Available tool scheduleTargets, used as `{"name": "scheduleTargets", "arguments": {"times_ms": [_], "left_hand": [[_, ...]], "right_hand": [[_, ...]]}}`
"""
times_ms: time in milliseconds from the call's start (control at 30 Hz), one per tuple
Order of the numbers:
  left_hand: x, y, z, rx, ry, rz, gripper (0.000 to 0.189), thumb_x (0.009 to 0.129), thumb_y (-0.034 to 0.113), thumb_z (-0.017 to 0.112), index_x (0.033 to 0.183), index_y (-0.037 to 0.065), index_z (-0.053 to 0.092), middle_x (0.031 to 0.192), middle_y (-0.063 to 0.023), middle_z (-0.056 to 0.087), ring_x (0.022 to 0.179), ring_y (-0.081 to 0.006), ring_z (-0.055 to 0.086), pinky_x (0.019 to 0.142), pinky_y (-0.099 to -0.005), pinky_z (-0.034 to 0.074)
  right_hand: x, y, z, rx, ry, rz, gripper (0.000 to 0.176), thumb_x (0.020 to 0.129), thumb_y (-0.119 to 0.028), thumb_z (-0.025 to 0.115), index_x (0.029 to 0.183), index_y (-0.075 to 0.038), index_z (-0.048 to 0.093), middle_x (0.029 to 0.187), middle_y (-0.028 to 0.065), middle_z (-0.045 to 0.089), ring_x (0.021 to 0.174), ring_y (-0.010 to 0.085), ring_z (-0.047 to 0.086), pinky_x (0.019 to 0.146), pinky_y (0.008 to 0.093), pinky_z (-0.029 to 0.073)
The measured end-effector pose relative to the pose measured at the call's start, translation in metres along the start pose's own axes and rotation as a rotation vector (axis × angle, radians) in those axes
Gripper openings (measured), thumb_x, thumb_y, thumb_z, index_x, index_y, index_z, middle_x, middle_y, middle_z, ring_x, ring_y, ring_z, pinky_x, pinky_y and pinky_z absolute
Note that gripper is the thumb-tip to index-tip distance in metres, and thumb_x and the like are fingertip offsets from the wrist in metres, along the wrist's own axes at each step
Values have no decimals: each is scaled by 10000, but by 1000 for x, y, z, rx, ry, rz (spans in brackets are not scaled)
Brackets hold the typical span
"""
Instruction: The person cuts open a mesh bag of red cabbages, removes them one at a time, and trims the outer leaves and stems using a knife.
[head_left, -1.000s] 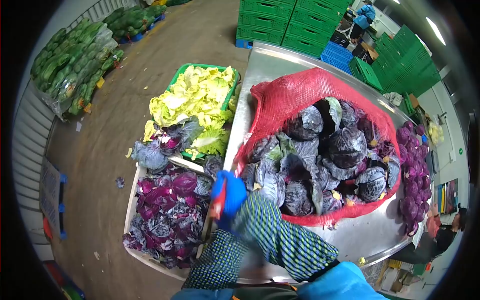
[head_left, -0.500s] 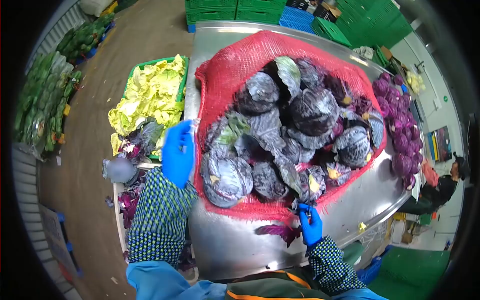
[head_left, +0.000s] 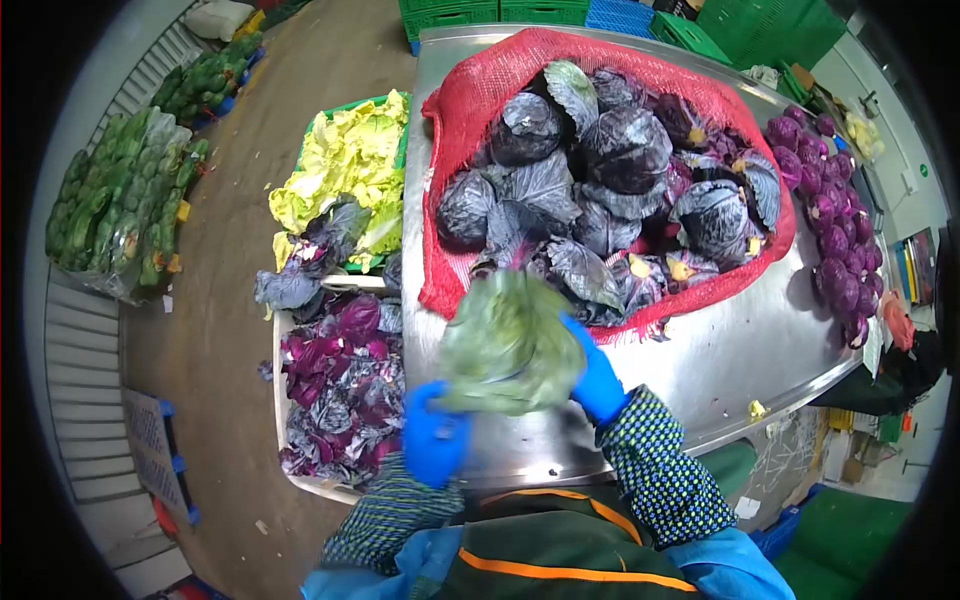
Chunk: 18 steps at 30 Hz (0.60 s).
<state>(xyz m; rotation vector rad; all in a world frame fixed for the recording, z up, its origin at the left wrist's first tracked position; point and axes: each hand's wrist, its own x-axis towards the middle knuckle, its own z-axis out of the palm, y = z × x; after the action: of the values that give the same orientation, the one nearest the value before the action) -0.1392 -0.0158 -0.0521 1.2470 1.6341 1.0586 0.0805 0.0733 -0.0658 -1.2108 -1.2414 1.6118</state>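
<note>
A green-leaved cabbage (head_left: 512,345), blurred by motion, is between my two blue-gloved hands above the front left of the metal table. My left hand (head_left: 436,436) is at its lower left; motion smears the fingers. At its right side my right hand (head_left: 592,380) holds it, with the fingertips partly hidden behind the leaves. Behind it lies a red mesh sack (head_left: 480,75), opened out, bearing several dark purple cabbages (head_left: 627,150).
Peeled purple cabbages (head_left: 835,240) line the table's right side. At left stand a green crate (head_left: 402,150) of yellow leaves and a white bin (head_left: 281,400) of purple leaves. Bagged green vegetables (head_left: 125,200) sit far left. A person's dark sleeve shows at right.
The green-leaved cabbage is now between my hands. My left hand has moved down and right, my right hand slightly up and left. The view has shifted left, showing more of the white bin.
</note>
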Motion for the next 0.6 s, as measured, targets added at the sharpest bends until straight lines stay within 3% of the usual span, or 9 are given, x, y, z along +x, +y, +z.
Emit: {"name": "scheduleTargets", "arguments": {"times_ms": [33,67,133,200,267,367,467,533,600], "left_hand": [[8,-18,-30,36,52,-80,216,776,36,603,989,22,567,1126,-139,507,1054,-233,499,837,-361,440],[5,-9,-56,289,249,241,358,794,32,583,1145,16,516,1221,-196,468,1102,-301,476,897,-393,410],[0,-8,-83,702,389,143,537,798,98,626,1292,16,432,1347,-248,337,1212,-382,361,1018,-446,293],[4,17,-61,473,130,276,583,784,160,665,1292,11,420,1341,-258,331,1217,-384,362,1022,-450,293],[0,11,-18,187,-77,-19,653,746,202,714,1292,13,410,1310,-238,377,1214,-378,379,1029,-440,301],[-1,0,10,272,-169,51,712,711,253,754,1291,24,411,1292,-214,404,1219,-356,387,1035,-435,305],[-6,3,-1,156,-224,268,776,663,305,791,1285,31,417,1291,-207,405,1226,-342,383,1024,-436,323],[-13,12,2,166,-299,266,885,611,379,810,1315,38,397,1276,-221,407,1190,-371,401,991,-449,349],[-11,25,14,642,-310,332,975,573,433,815,1348,45,367,1262,-241,403,1141,-399,422,953,-455,375]], "right_hand": [[-14,6,8,-99,-3,-11,583,788,-141,692,1303,-43,438,1345,139,427,1244,247,399,1042,330,309],[-28,8,15,-202,-12,-15,603,779,-132,699,1312,-47,429,1347,139,425,1245,248,400,1047,330,305],[-49,15,18,-242,12,33,589,782,-129,699,1308,-66,444,1283,115,497,1191,211,461,1028,324,333],[-64,32,12,-33,25,45,545,807,-139,675,1305,-90,458,1161,67,579,994,144,566,857,282,468],[-71,10,12,20,87,339,521,848,-216,627,1324,-112,443,1065,34,601,716,71,547,510,212,446],[-67,8,22,150,-66,648,625,850,-366,581,1375,-113,358,1145,63,572,712,129,575,529,250,457],[-85,3,9,264,-23,611,498,858,-325,565,1294,-100,478,1176,59,568,918,134,587,548,240,467],[-96,-3,-1,347,73,520,407,905,-257,524,1277,-97,485,1158,54,576,871,118,587,525,206,458],[-90,-13,-13,226,129,467,437,920,-266,512,1311,-94,421,1127,56,580,856,115,584,528,211,463]]}}
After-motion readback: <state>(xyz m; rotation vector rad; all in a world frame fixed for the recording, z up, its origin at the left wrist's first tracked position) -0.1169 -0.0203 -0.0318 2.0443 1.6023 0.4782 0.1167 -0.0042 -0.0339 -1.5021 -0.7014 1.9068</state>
